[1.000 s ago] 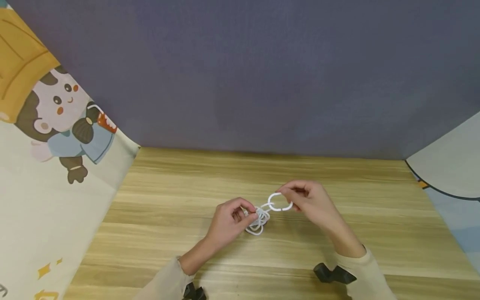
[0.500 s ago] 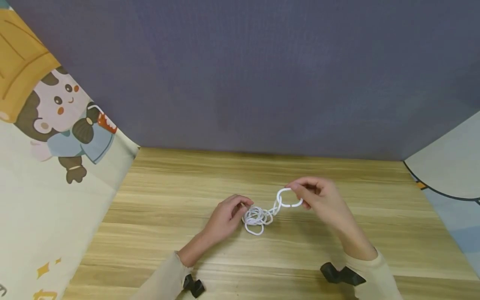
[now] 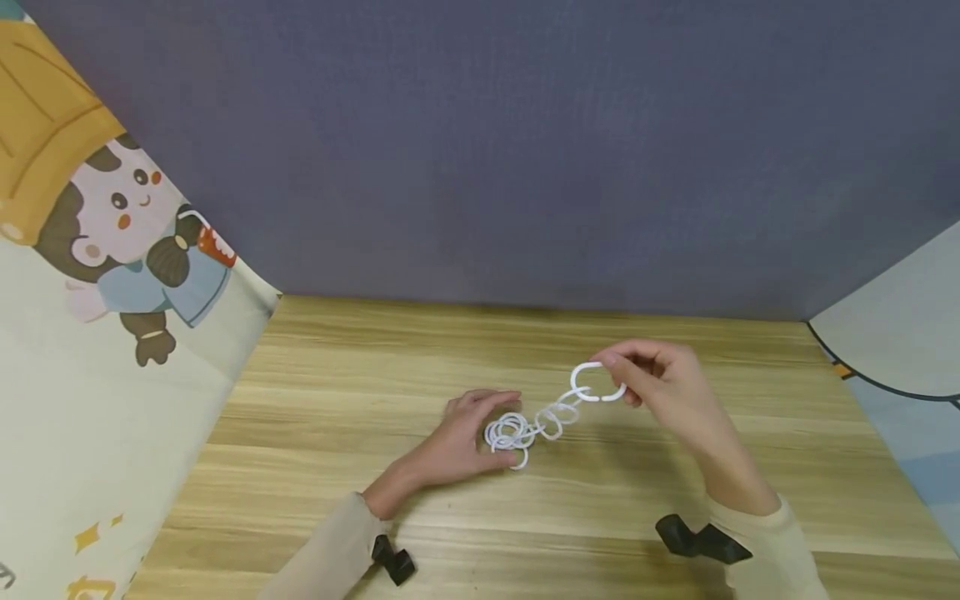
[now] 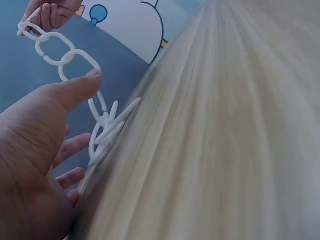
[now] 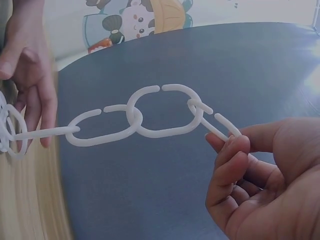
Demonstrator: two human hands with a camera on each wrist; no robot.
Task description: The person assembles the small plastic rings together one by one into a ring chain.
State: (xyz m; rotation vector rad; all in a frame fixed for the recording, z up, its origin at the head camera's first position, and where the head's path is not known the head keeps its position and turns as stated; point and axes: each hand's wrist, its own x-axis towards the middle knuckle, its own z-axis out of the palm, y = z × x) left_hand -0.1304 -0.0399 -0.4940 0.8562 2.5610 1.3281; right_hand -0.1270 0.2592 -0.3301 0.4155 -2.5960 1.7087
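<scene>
A chain of white oval links [image 5: 165, 132], each with a small gap in its side, runs from a heap on the table up to my right hand. My right hand [image 3: 667, 387] pinches the end link [image 3: 574, 379] between thumb and fingers, raised above the table. Several links slope down from it to the heap [image 3: 510, 432]. Beside that heap my left hand [image 3: 468, 442] lies with fingers and thumb spread around its left side, gripping nothing. Its thumb reaches over the lowest link in the head view; whether it touches the link I cannot tell.
The wood-grain table [image 3: 360, 358] ends at a dark grey-blue panel [image 3: 525, 167] at the back. On the left stands a pale panel with a cartoon figure [image 3: 142, 225]; another printed panel [image 3: 900, 333] is at the right. Black devices [image 3: 701, 540] sit by both wrists.
My right hand has moved right and away from me, drawing more links out of the heap. My left hand has let go of the heap and spread its fingers.
</scene>
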